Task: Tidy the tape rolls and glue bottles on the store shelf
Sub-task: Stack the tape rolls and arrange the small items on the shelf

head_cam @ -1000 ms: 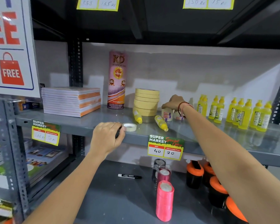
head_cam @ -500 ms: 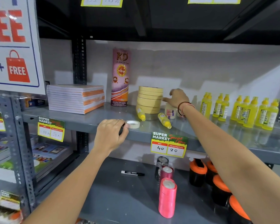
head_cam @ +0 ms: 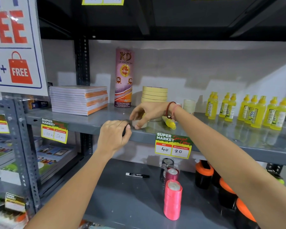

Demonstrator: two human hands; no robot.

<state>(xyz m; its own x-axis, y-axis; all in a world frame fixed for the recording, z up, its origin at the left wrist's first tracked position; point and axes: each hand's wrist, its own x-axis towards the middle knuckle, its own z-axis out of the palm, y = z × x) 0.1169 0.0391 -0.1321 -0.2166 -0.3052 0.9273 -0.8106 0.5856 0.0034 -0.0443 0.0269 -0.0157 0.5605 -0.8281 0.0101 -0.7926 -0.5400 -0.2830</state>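
On the grey middle shelf, my right hand pinches a small white tape roll near the front edge. My left hand is just left of it, closed around a small dark object that is mostly hidden. Behind my right hand stands a stack of beige masking tape rolls. A short stack of white tape rolls stands to its right. One yellow glue bottle lies on its side under my right wrist. Several yellow glue bottles stand upright at the right.
A tall pink KD tape tube and a pile of notebooks stand left of the tape. On the lower shelf are pink ribbon spools, a black marker and black-and-orange containers. Price tags hang off the shelf edge.
My right hand has come forward and left from beside the masking tape stack and has taken hold of the small white roll. The left hand has barely moved.
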